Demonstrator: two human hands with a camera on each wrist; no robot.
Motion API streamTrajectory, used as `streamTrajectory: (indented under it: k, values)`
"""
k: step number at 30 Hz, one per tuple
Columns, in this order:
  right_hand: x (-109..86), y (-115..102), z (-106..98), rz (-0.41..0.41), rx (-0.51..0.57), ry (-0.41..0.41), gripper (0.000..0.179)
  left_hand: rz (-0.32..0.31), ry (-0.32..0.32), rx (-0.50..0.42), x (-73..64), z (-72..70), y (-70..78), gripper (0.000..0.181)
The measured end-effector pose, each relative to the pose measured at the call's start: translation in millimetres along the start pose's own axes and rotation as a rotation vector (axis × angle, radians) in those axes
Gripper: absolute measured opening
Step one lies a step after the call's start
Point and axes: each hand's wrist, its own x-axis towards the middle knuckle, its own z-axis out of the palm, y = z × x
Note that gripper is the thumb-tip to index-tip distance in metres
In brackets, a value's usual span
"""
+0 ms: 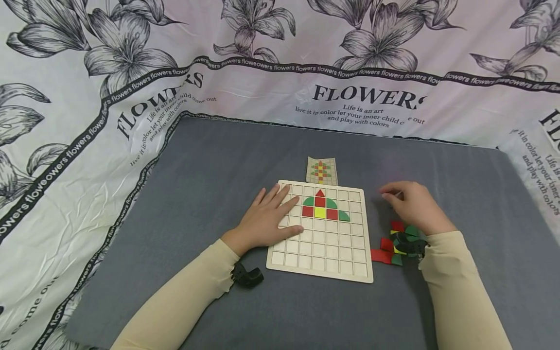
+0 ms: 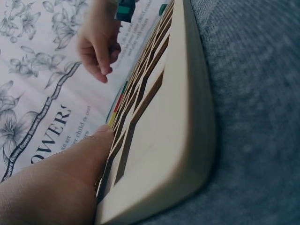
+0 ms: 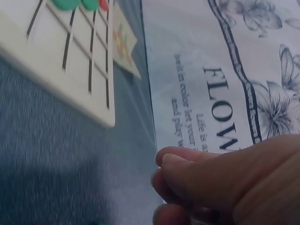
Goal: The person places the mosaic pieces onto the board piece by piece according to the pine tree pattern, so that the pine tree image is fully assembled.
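My left hand (image 1: 266,222) lies with spread fingers on the left side of a wooden grid board (image 1: 325,265). On the board's upper part, red squares (image 1: 308,211), a red triangle (image 1: 320,193), a yellow square (image 1: 320,212) and green quarter-round pieces (image 1: 343,215) sit in the cells. Right of the board, my right hand (image 1: 413,206) hangs above the table, its fingers loosely curled. In the right wrist view the thumb (image 3: 180,168) is close to the index finger, and no piece shows between them. The left wrist view shows my left thumb (image 2: 101,140) on the board.
Loose red, green and yellow pieces (image 1: 385,244) lie in a pile right of the board, partly under my right wrist. Behind the board's far edge is a small pattern card (image 1: 310,165). The grey table (image 1: 218,160) is bordered by a flower-printed cloth (image 1: 262,97).
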Motion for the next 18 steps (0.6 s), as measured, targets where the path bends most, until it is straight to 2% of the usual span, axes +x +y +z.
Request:
streamTrajectory:
  k: [10, 18]
  values:
    - [0.4, 21, -5, 0.002, -0.068, 0.063, 0.027, 0.003, 0.005, 0.001, -0.2, -0.5, 0.3, 0.087]
    - [1.9, 32, 0, 0.022, -0.104, 0.002, 0.035, 0.003, 0.003, 0.000, -1.1, -0.8, 0.5, 0.088]
